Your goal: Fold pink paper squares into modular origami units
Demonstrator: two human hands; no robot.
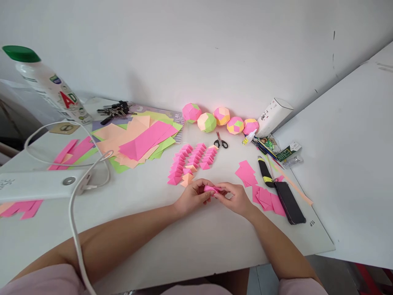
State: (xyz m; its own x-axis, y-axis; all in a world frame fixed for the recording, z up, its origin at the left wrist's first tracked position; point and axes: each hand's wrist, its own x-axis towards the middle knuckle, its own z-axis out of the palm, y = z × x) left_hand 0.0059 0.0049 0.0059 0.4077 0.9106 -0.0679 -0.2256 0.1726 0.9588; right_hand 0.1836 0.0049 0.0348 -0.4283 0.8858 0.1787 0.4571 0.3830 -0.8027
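Between my two hands is a small folded piece of pink paper (211, 189). My left hand (194, 197) pinches its left side, and my right hand (236, 198) grips the right side with thumb and fingers. Just beyond my hands, several folded pink paper units (178, 164) stand in rows, with a few peach folded units (187, 179) among them. Flat pink paper pieces (266, 198) lie to the right of my right hand. Black-handled scissors (221, 143) rest behind the rows.
Several paper balls (206, 122) line the wall. Coloured sheets (135, 139) are piled at left, near keys (115, 110) and a bottle (52, 84). A white cable (73, 209) runs from a white power bank (39, 183). A cutter (265, 172) and phone (289, 203) lie right.
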